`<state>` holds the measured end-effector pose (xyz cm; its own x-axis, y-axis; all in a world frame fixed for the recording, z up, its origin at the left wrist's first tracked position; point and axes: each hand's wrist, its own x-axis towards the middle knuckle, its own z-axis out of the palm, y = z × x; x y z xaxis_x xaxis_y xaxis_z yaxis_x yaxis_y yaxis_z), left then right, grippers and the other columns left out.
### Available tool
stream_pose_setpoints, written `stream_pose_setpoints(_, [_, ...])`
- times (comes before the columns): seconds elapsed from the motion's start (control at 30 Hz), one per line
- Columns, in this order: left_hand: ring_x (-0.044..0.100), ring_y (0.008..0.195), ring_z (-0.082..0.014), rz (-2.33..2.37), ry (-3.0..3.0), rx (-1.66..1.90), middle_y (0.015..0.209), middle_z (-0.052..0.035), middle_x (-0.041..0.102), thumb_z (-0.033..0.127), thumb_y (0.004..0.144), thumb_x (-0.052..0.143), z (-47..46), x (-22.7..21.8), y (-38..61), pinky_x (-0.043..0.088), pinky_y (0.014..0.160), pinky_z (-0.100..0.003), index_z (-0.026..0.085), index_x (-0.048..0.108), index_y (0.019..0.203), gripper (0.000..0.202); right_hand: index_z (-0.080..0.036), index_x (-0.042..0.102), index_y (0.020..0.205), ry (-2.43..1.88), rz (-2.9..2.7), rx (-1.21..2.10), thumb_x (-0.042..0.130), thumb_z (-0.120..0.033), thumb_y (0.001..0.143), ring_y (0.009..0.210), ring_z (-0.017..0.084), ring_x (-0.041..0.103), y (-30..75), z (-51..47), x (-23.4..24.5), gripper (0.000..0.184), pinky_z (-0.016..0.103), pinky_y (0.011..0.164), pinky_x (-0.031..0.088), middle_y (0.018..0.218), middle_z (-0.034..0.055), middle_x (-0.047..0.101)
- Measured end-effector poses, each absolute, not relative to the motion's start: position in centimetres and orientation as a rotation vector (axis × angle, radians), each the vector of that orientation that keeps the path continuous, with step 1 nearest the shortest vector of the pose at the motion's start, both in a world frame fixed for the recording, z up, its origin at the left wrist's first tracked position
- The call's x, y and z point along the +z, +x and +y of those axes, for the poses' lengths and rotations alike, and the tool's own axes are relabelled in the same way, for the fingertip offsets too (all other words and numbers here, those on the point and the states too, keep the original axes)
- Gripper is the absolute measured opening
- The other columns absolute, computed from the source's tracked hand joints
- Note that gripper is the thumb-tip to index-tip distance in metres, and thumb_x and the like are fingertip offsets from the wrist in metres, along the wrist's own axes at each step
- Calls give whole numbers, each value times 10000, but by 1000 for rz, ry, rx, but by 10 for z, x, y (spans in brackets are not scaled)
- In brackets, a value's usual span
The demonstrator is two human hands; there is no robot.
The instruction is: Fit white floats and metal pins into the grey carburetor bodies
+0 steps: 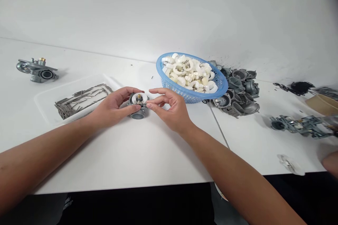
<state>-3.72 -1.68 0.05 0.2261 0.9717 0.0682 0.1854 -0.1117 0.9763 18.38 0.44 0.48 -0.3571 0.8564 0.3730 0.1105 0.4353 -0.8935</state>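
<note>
On the table in front of me stands a grey metal carburetor body (138, 115), its round bore toward me. A white ring-shaped float (143, 97) sits in its top, around a brass jet (139, 96). My left hand (114, 106) grips the carburetor body from the left, thumb across its near side. From the right, my right hand (173, 109) pinches a thin metal pin (143, 103) between thumb and fingertips, its far end at the float's hinge. Whether the pin is inside the hinge I cannot tell.
A white tray (42, 103) of loose metal pins lies left. Behind my right hand is a blue basket (182, 95) of white floats. Grey metal bowls (237, 93) are piled beside it. Another carburetor (38, 70) stands far left; more carburetors (301, 126) lie right, near another person's hand (331, 163).
</note>
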Motion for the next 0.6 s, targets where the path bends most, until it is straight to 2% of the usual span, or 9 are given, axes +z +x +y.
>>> stream_pose_setpoints(0.23, [662, 1067, -264, 1141, 1529, 993, 1176, -80, 706, 415, 869, 790, -14, 3, -39, 578, 871, -413, 240, 662, 1249, 437, -216, 721, 1070, -832, -1793, 1019, 766, -251, 849, 835, 164, 752, 183, 5, 2, 227, 319, 825, 560, 855, 2, 808])
stream_pose_setpoints(0.47, [668, 1070, -248, 1059, 1508, 952, 1148, -81, 706, 392, 882, 785, -12, 4, -42, 597, 899, -401, 233, 643, 1316, 483, -225, 722, 1047, -863, -1787, 1023, 785, -283, 836, 820, 172, 753, 182, 2, 4, 228, 298, 746, 579, 843, -4, 806])
stream_pose_setpoints(0.6, [658, 1073, -235, 1009, 1534, 917, 1164, -77, 689, 372, 886, 783, -9, 3, -46, 598, 878, -377, 242, 640, 1304, 461, -234, 728, 1007, -857, -1768, 958, 788, -257, 829, 848, 180, 758, 180, -1, 4, 189, 321, 799, 598, 823, -11, 798])
